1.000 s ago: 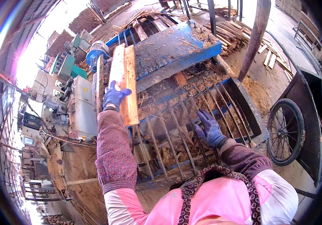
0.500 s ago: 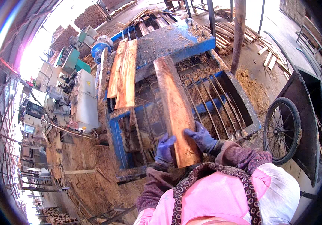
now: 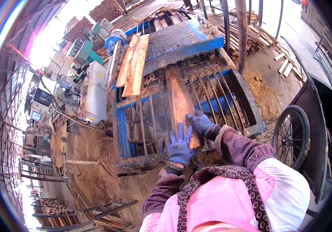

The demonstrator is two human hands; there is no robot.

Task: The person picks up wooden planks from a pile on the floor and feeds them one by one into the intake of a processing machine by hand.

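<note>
A rough wooden board (image 3: 180,101) lies lengthwise on the bars of a blue metal machine (image 3: 191,49), its far end at the dark gap under the machine's cover. My left hand (image 3: 180,149), in a purple-blue glove, is open with fingers spread over the board's near end. On the board's right edge, my right hand (image 3: 201,123) is closed in a matching glove, thumb on top; its other fingers are partly hidden. Two lighter planks (image 3: 134,67) rest on the machine's left side, out of reach of both hands.
Metal bars (image 3: 221,96) and a blue frame surround the board. To the right stands a dark cart with a spoked wheel (image 3: 291,135). Sawdust (image 3: 256,87) and stacked wood strips lie beyond. At left are a grey cabinet (image 3: 96,92) and a blue motor (image 3: 115,40).
The board has gone from raised and tilted in both hands to lying on the bars, its far end under the cover. My left hand has loosened its hold and spread its fingers.
</note>
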